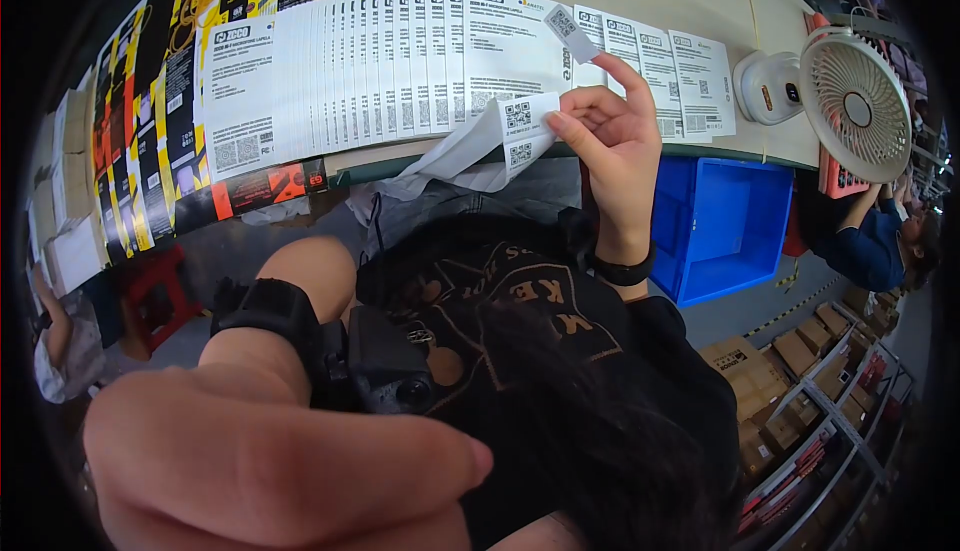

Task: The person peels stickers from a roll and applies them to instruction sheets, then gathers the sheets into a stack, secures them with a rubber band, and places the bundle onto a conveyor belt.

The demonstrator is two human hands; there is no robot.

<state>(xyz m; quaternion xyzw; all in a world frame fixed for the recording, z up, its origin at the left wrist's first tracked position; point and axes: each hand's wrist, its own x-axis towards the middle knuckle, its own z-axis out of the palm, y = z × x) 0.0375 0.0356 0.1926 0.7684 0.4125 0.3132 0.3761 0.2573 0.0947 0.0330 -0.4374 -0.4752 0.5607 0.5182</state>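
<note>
My right hand (620, 141), raised at the table edge, pinches a white strip of labels (518, 136) printed with square codes. The strip's backing hangs slack to the left over the edge. At the tip of my right index finger is a single small coded label (572, 34), overlapping the row of sheets. Beneath it lies a white printed box or card (510, 61), beside a fanned row of matching ones (240, 91). My left hand (270, 451) is very near the camera at lower left, fingers bent and together, with nothing seen in them; its palm side is hidden.
A white fan (857, 109) stands at the table's right end beside a small white device (768, 88). Below the edge is a blue crate (735, 221). Black-and-yellow printed packaging (150, 176) covers the left end. Shelves with cartons (800, 351) and other people are further off.
</note>
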